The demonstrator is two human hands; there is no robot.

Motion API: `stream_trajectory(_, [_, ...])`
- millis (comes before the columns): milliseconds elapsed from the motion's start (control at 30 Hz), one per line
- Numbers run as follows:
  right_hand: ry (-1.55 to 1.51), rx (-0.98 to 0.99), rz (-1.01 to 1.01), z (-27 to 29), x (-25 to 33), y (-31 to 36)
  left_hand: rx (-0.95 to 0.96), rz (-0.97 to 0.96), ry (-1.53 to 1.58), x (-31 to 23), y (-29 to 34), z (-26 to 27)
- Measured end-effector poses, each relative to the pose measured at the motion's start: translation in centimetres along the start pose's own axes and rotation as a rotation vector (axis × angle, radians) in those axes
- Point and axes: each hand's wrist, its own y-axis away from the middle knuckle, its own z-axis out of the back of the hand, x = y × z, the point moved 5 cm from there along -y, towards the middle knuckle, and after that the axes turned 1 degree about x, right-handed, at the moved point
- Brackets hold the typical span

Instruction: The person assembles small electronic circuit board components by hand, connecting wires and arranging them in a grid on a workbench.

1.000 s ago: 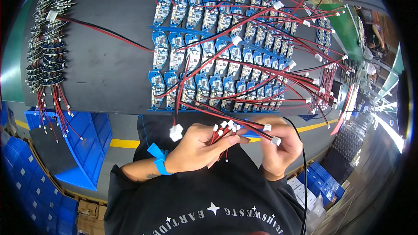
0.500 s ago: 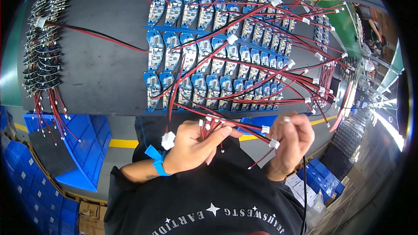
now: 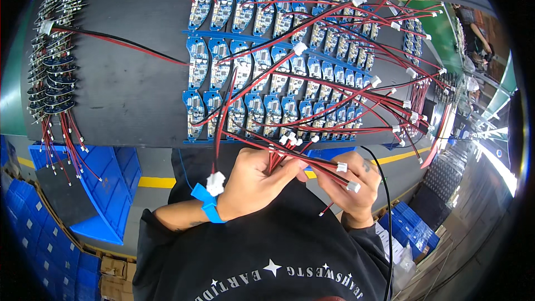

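Observation:
My left hand (image 3: 253,184), a blue strap (image 3: 207,203) around its wrist, is closed on a bunch of thin red-and-black wire leads (image 3: 275,161). Small white plugs (image 3: 291,139) stick up above its fingers. Close to its fingertips, my right hand (image 3: 356,203) has its fingers bent inward; what they pinch, if anything, is hidden behind leads. Across the front of that hand hang leads ending in a larger white connector (image 3: 353,186). Just beyond both hands lie rows of blue circuit boards (image 3: 253,108) with leads attached. Another white connector (image 3: 215,183) hangs over my left wrist.
The boards rest on a dark work surface (image 3: 131,95). Stacked round boards (image 3: 58,86) with dangling leads stand at its left edge. Below are a blue bin (image 3: 114,200) and blue boxes (image 3: 42,239). A black cable (image 3: 389,217) loops past my right hand.
My right hand has moved left and lower, to my left hand's fingertips. The small plugs in my left hand have shifted up and right.

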Motion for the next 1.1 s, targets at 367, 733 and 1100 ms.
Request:
stream_trajectory(367, [0.100,0.084,-0.327,-0.9,-4.3,-1.1,-0.101,0.057,0.078,2.3,0.9,0.1])
stream_trajectory(733, [0.099,0.153,-0.452,-1.6,-4.6,-1.9,-0.052,0.040,0.032,2.0,0.8,0.2])
stream_trajectory(1100, [-0.327,0.044,-0.189,0.4,-0.6,-0.9,0.126,-0.027,0.075,-0.2,0.2,-1.6])
